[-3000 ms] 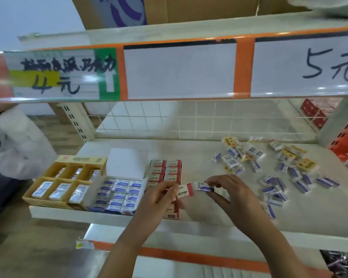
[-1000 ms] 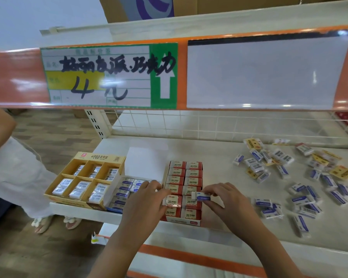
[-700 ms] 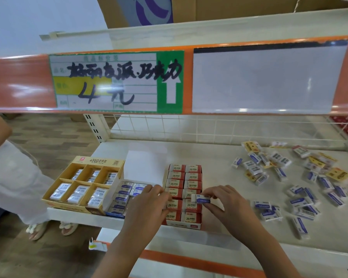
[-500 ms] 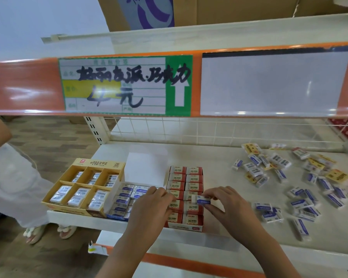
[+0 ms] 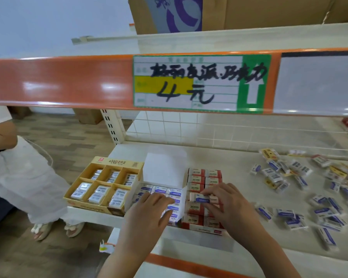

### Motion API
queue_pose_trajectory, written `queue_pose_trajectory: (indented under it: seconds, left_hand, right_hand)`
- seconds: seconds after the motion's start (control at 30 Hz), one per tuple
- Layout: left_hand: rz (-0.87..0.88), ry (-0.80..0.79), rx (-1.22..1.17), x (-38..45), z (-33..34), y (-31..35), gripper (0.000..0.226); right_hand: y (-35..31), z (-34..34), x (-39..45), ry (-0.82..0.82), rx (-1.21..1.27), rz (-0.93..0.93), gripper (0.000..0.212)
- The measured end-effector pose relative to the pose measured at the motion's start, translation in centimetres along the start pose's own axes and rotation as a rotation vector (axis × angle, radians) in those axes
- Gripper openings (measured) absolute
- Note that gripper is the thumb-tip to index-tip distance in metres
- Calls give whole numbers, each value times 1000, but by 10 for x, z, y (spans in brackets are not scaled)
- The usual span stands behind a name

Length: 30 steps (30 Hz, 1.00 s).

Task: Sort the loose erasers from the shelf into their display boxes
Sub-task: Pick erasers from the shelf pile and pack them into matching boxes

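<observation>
Three display boxes stand at the shelf's front left: a yellow box (image 5: pixel 117 163) with wrapped erasers, a white box (image 5: pixel 165 169) of blue-banded erasers with its lid up, and a red box (image 5: pixel 204 227) of red-banded erasers. My right hand (image 5: pixel 227 205) pinches a blue-banded eraser (image 5: pixel 201 198) above the red box, close to the white box's edge. My left hand (image 5: pixel 149 213) lies flat over the blue erasers in the white box, fingers spread; whether it holds anything is hidden. Several loose erasers (image 5: pixel 285 214) lie scattered to the right.
The white shelf board (image 5: pixel 239 157) has a wire grid back (image 5: pixel 189 127). An orange price rail (image 5: pixel 68 81) with a handwritten tag hangs overhead. A person in white clothing (image 5: pixel 18 173) stands at the left on the wooden floor. Cardboard boxes (image 5: pixel 249 11) sit on the upper shelf.
My left hand has moved from the red box over to the white box. My right hand keeps the blue eraser and has shifted slightly left. The camera has turned left.
</observation>
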<state>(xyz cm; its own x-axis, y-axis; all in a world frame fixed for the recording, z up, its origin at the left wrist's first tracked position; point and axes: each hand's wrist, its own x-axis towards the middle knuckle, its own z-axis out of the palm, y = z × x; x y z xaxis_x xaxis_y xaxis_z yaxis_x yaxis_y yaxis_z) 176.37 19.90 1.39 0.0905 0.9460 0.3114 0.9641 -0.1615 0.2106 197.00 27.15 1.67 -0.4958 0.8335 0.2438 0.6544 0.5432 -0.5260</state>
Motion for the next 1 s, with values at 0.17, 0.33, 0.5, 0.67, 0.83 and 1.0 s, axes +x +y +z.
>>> queue_pose_trajectory:
  seconds: [0.17,0.33,0.5,0.67,0.83,1.0]
  left_hand:
    - [-155,-62,77,-19,-17,-22,36]
    - [-181,-81,19,-29,-14,-42,38]
    - [-137,-170,56,-32,-5,-63,32]
    - [-74,-169,64,-30,-1,-69,38]
    - [-71,-148,23,-34,9,-81,30]
    - [-25,-141,10,-30,4,-77,21]
  right_hand:
    - [-29,18,13,19,-14,-60,22]
    - [-57,38,30,-89,-69,-89,27]
    - [-71,61,45,-201,-240,-101,29]
    - [-75,80,49,-234,-367,-67,24]
    - [-79,89,49,-193,-344,-23,21]
    - [-81,92,49,-159,-322,19,19]
